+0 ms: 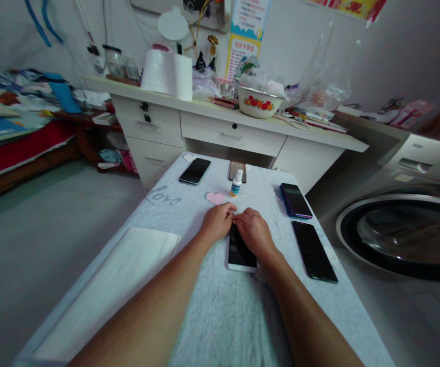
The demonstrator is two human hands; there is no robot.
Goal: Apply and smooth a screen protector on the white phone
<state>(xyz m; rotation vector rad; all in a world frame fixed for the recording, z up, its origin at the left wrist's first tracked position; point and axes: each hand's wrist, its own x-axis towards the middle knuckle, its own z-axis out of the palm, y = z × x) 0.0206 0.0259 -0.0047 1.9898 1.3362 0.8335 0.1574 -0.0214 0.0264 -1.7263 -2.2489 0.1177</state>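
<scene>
A white-framed smartphone (241, 251) with a dark screen lies on the table in front of me. Over its far end my left hand (218, 222) and my right hand (254, 230) meet, fingertips pinched close together. Whatever is between the fingers is hidden or too small to make out. The right hand covers part of the screen's upper right side. Just beyond the hands stands a small white spray bottle (236, 184) with a blue and yellow label, upright and apart from them.
Other phones lie about: a black one (195, 171) far left, a stacked pair (296, 201) at right, another black one (314, 251) nearer. A brownish phone or case (243, 172) sits behind the bottle. White folded sheets (128, 270) lie left. A washing machine (403, 168) stands right.
</scene>
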